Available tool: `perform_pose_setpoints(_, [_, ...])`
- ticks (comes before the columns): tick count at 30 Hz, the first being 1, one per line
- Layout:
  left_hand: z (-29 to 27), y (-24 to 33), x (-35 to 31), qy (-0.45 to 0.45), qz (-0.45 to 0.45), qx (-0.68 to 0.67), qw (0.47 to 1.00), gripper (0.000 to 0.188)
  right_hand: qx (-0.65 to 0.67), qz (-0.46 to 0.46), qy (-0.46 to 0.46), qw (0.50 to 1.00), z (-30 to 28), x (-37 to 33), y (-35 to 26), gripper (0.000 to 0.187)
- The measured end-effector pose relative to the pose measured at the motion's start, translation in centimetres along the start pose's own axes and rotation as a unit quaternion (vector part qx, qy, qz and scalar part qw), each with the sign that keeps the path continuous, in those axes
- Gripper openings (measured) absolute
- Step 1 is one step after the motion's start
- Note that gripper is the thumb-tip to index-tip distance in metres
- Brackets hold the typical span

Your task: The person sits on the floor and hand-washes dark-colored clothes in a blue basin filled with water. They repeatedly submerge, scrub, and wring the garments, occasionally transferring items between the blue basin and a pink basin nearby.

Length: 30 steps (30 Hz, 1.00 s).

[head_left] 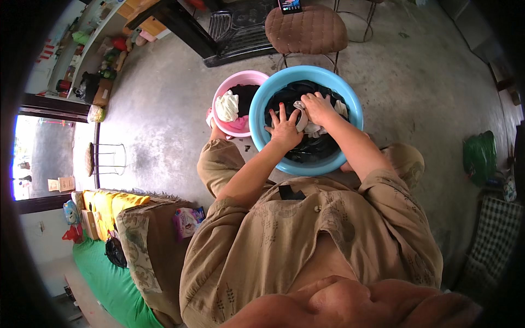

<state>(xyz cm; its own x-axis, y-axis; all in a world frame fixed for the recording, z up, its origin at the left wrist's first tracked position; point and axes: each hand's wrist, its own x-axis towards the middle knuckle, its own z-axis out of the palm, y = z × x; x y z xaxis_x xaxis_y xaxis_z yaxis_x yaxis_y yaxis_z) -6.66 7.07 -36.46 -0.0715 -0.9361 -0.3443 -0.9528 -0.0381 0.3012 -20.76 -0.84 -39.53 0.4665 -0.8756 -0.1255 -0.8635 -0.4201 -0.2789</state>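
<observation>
A large blue basin (350, 87) stands on the floor between my knees, with dark, wet-looking clothes (311, 150) in it. Among them lies a light grey cloth (313, 130). My left hand (285, 131) presses down on the dark clothes with its fingers spread, right beside the grey cloth. Bent over the top of that cloth are the fingers of my right hand (320, 109), which grips it; part of its fingertips is hidden. A smaller pink basin (221, 87) touches the blue one on the left, holding a white cloth (227, 106), a pink cloth (238, 124) and dark clothes.
Beyond the basins is a brown padded chair (306, 33) with a phone (290, 5) on it, beside a black stand (235, 33). A sofa (158, 235) with a packet (188, 221) is at the left. A green bag (479, 158) lies far right.
</observation>
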Motion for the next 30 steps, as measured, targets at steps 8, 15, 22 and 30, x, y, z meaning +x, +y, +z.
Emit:
perform_pose_setpoints(8, [2.7,-1.0,3.3,0.052,0.076,0.033,0.995,0.069,-0.052,0.058,0.027,0.997,0.3,0.3,0.0,0.024])
perform_pose_setpoints(15, [5.3,-2.6,5.8,0.020,0.107,0.092,0.990,0.070,-0.033,0.053,0.056,0.996,1.4,1.4,0.4,0.024])
perform_pose_setpoints(22, [3.8,-0.7,5.8,0.002,0.026,0.085,0.996,0.070,-0.020,0.050,0.073,0.996,4.1,2.5,1.9,0.026])
perform_pose_setpoints(30, [4.0,0.2,8.4,-0.083,-0.030,0.145,0.986,0.066,-0.039,0.082,0.015,0.996,4.4,3.7,2.6,0.036])
